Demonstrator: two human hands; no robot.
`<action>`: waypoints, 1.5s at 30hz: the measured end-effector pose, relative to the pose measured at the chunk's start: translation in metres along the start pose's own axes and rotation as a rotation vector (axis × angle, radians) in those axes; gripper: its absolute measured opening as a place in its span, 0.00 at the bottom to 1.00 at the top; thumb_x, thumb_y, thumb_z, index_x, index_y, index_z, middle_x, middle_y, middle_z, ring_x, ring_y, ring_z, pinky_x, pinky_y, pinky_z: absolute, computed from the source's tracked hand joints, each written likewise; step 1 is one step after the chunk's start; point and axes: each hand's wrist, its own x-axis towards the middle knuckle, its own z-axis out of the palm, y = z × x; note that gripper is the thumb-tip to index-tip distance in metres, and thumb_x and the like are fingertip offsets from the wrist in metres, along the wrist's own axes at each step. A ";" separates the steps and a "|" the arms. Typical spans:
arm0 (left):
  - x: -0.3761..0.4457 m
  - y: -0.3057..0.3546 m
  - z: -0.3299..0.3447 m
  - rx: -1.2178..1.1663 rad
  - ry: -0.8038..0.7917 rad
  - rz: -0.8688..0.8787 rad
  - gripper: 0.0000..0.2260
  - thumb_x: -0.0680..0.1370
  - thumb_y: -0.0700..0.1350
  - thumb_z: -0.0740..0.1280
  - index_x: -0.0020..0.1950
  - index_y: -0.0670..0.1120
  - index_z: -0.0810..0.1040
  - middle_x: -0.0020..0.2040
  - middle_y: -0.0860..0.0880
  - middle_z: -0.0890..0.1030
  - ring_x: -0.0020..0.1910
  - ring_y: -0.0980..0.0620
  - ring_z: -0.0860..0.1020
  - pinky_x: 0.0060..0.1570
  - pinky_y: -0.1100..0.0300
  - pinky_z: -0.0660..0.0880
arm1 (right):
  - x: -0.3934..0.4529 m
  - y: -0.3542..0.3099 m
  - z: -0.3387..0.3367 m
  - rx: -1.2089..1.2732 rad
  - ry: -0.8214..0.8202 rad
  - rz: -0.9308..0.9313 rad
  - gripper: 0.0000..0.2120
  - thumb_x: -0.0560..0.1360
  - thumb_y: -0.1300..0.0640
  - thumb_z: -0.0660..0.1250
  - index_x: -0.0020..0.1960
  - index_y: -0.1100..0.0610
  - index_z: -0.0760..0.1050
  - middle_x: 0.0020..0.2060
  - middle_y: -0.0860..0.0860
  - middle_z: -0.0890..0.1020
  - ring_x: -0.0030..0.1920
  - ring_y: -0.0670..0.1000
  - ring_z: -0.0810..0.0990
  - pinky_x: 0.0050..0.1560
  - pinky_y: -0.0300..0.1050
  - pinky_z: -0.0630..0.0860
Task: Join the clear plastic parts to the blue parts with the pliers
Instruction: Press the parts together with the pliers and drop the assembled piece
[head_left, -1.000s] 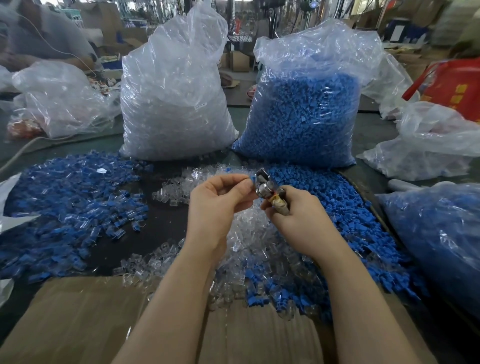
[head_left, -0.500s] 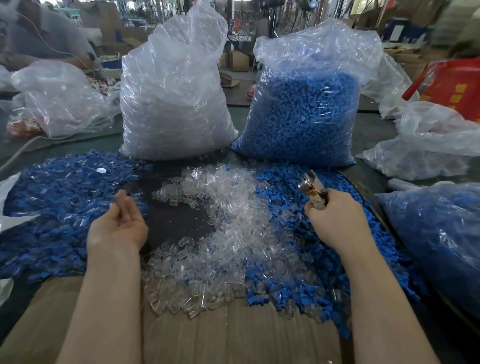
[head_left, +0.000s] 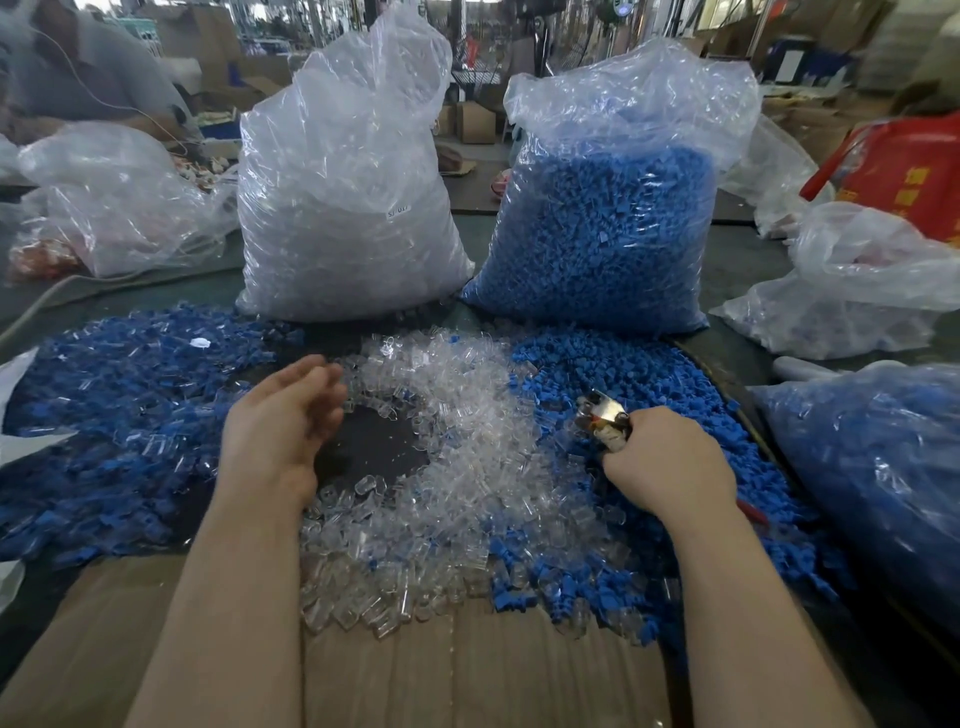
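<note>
The left hand (head_left: 283, 421) is hovering over the table w/ fingers loose and a bit blurry, holding nothing. It is sitting just above the edge of the pile of joined parts (head_left: 119, 410), a big heap of blue-and-clear pieces on the left side of the table.

The right hand (head_left: 670, 457) is gripping the pliers (head_left: 602, 421), fingers curled round the handles. The metal nose is sticking out to the upper left, and its tip is down at the spot where the clear parts and blue parts are meeting. Can't tell if the jaws are biting on a piece; too small to see.

The clear plastic parts (head_left: 457, 467) are lying in a heap in the middle, btwn the two arms, around a bare dark patch of table (head_left: 374, 447). The blue parts (head_left: 597, 364) are lying in a heap to the right of them, under and around the right hand, w/ some mixing in near the front.

Behind the heaps, two big bags are standing up side by side: a bag of clear parts (head_left: 348, 208) on the left and a bag of blue parts (head_left: 602, 223) on the right. Another bag of blue pieces (head_left: 872, 467) is lying at the far right. A sheet of cardboard (head_left: 457, 675) is lying at the front, under the arms.
</note>
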 end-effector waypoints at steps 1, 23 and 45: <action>0.002 -0.004 0.007 0.203 -0.023 0.036 0.06 0.79 0.38 0.67 0.50 0.48 0.81 0.44 0.50 0.85 0.40 0.56 0.82 0.39 0.63 0.77 | 0.000 -0.001 0.001 -0.004 0.007 0.008 0.05 0.71 0.55 0.68 0.41 0.54 0.72 0.34 0.52 0.77 0.33 0.53 0.75 0.28 0.41 0.64; -0.012 -0.028 0.020 1.285 0.009 0.438 0.01 0.76 0.44 0.73 0.46 0.48 0.84 0.48 0.48 0.82 0.45 0.51 0.76 0.45 0.55 0.72 | 0.005 -0.004 0.004 0.140 0.120 -0.021 0.05 0.75 0.55 0.66 0.45 0.55 0.72 0.36 0.52 0.76 0.36 0.53 0.74 0.31 0.45 0.66; -0.068 -0.029 0.088 0.242 -0.291 0.185 0.02 0.74 0.37 0.73 0.43 0.42 0.83 0.35 0.46 0.85 0.37 0.51 0.85 0.35 0.64 0.78 | -0.025 -0.047 -0.012 0.816 0.252 -0.375 0.08 0.72 0.57 0.74 0.46 0.48 0.77 0.38 0.45 0.82 0.42 0.48 0.81 0.49 0.56 0.79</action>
